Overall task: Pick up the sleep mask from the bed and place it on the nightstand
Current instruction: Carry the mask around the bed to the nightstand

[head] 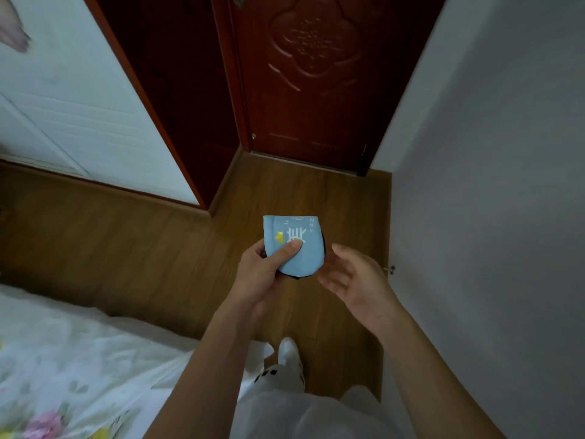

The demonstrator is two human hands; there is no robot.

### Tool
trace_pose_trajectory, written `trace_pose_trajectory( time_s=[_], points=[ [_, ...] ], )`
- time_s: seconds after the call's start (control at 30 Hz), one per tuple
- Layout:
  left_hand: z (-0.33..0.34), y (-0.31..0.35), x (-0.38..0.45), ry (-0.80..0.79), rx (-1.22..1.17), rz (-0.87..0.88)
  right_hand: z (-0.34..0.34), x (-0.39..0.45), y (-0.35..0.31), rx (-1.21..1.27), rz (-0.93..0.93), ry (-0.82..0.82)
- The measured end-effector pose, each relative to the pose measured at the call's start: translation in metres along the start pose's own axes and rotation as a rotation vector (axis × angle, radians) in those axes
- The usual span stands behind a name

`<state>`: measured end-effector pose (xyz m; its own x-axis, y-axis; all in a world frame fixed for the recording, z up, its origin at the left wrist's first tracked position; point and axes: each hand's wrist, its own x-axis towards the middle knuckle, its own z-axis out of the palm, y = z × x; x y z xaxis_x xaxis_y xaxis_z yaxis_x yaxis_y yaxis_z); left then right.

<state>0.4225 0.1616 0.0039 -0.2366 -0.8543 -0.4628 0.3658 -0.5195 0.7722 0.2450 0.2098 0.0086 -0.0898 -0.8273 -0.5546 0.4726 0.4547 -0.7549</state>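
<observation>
The sleep mask (pixel 304 251) is light blue with white marks, a small yellow crown and a black underside, and it looks folded in half. My left hand (pixel 269 274) holds it up over the floor, thumb pressed on its front. My right hand (pixel 351 277) is just to the right of the mask, fingers spread, its fingertips near or touching the mask's right edge. The bed (pixel 63 359), with a white floral cover, lies at the lower left. No nightstand is in view.
A dark red wooden door (pixel 313 74) stands shut straight ahead. A white wall (pixel 490 185) runs along the right, a white wardrobe (pixel 79 106) along the left. Wooden floor (pixel 142 248) lies between them. My leg and white shoe (pixel 289 353) show below.
</observation>
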Motion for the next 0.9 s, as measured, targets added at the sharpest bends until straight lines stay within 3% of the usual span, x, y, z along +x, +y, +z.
trace_pose_trajectory(
  time_s=[0.27, 0.9],
  points=[
    [-0.021, 0.073, 0.098, 0.044, -0.009, 0.058, 0.071, 0.105, -0.065, -0.098, 0.004, -0.149],
    [-0.125, 0.233, 0.273, 0.567, -0.355, 0.283, 0.309, 0.386, -0.154, -0.380, 0.258, -0.602]
  ],
)
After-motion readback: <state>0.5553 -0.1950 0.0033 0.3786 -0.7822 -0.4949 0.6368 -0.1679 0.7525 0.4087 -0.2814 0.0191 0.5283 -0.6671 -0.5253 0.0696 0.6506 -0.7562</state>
